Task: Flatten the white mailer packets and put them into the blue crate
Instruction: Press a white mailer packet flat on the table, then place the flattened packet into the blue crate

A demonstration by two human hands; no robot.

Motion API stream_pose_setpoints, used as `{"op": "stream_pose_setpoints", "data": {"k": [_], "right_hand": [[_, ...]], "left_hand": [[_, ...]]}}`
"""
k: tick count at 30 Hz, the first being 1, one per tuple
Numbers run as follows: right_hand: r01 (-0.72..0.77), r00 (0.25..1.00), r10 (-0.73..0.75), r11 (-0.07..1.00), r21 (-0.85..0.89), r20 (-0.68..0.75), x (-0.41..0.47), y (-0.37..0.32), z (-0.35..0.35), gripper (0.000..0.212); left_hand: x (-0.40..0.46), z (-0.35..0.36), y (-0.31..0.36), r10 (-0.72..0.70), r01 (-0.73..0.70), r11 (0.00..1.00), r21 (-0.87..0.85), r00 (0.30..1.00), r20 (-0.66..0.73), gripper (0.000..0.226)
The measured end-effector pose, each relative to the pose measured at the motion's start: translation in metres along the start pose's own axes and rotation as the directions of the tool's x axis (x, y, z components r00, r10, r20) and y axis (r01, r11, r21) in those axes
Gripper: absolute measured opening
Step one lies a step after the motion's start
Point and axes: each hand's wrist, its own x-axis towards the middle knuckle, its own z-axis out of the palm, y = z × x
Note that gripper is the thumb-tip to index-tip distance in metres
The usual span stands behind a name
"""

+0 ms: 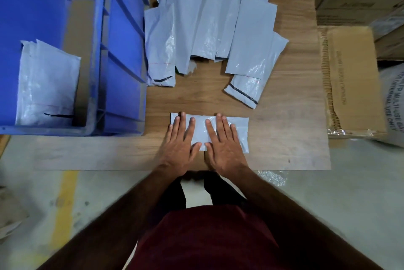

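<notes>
One white mailer packet (209,132) lies flat on the wooden board (295,121), at the edge nearest the person. Both hands rest on this packet, palms down. The left hand (179,145) covers its left half; the right hand (223,145) covers its right half. The fingers of both hands are straight and slightly spread, pressing the packet against the board. The thumbs nearly meet at the packet's near edge.

A pile of white packets (209,27) lies on the board beyond the pressed packet, well apart from it. The blue crate (122,51) stands to the left of the pressed packet. Flattened packets (47,86) lean upright inside the crate. A cardboard box (352,79) lies to the right of the board.
</notes>
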Motion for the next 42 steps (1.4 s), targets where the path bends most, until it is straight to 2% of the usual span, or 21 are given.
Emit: {"op": "stream_pose_setpoints", "data": {"k": [4,7,10,13,18,21,23,25,28,30,33,36,38,42], "right_hand": [[0.012,0.999,-0.013,1.000,0.020,0.039,0.000,0.001,-0.008,0.071],[0.088,0.995,-0.090,0.996,0.026,0.047,-0.007,0.007,-0.018,0.081],[0.108,0.991,-0.107,0.994,-0.010,0.076,-0.015,0.011,-0.021,0.086],[0.063,0.994,-0.058,0.997,-0.047,0.095,-0.013,0.009,-0.021,0.082],[-0.028,0.995,0.031,0.999,-0.035,0.092,0.005,0.003,-0.040,0.078],[0.006,0.999,-0.005,1.000,-0.015,0.050,0.014,0.004,-0.062,0.071],[0.033,0.999,-0.034,0.999,-0.031,-0.008,0.020,0.005,-0.079,0.070],[0.060,0.994,-0.063,0.997,-0.042,-0.089,0.026,0.004,-0.097,0.073],[0.111,0.976,-0.120,0.992,-0.062,-0.181,0.033,0.002,-0.128,0.071],[0.132,0.965,-0.138,0.990,-0.041,-0.222,0.040,-0.001,-0.151,0.070],[0.152,0.942,-0.152,0.988,-0.023,-0.300,0.058,-0.011,-0.184,0.069],[0.189,0.918,-0.180,0.982,-0.008,-0.353,0.079,-0.027,-0.214,0.070],[0.206,0.899,-0.192,0.979,-0.009,-0.393,0.094,-0.042,-0.230,0.070],[0.257,0.871,-0.239,0.966,-0.016,-0.428,0.117,-0.081,-0.251,0.071]], "left_hand": [[-0.007,-0.012,-0.022,0.203,-0.203,0.978,0.043,0.979,0.007,0.087],[-0.001,-0.011,-0.037,0.273,-0.270,0.956,0.116,0.962,-0.011,0.072],[0.008,-0.012,-0.038,0.286,-0.272,0.951,0.145,0.954,-0.088,0.055],[0.011,-0.020,-0.035,0.300,-0.287,0.951,0.119,0.946,-0.121,0.050],[0.008,-0.045,-0.024,0.237,-0.234,0.970,0.065,0.970,-0.047,0.054],[0.002,-0.063,-0.010,0.204,-0.205,0.974,0.091,0.979,0.026,0.073],[0.003,-0.079,0.003,0.180,-0.182,0.978,0.104,0.983,0.036,0.069],[0.012,-0.098,0.013,0.165,-0.160,0.983,0.093,0.985,-0.046,0.061],[0.032,-0.135,0.021,0.155,-0.141,0.986,0.092,0.974,-0.164,0.073],[0.043,-0.167,0.025,0.180,-0.145,0.979,0.143,0.946,-0.269,0.066],[0.052,-0.213,0.028,0.187,-0.136,0.978,0.161,0.914,-0.361,0.071],[0.056,-0.247,0.022,0.153,-0.089,0.982,0.166,0.891,-0.428,0.079],[0.057,-0.265,0.011,0.162,-0.078,0.978,0.195,0.871,-0.464,0.067],[0.050,-0.300,-0.026,0.184,-0.058,0.956,0.287,0.882,-0.434,0.070]]}}
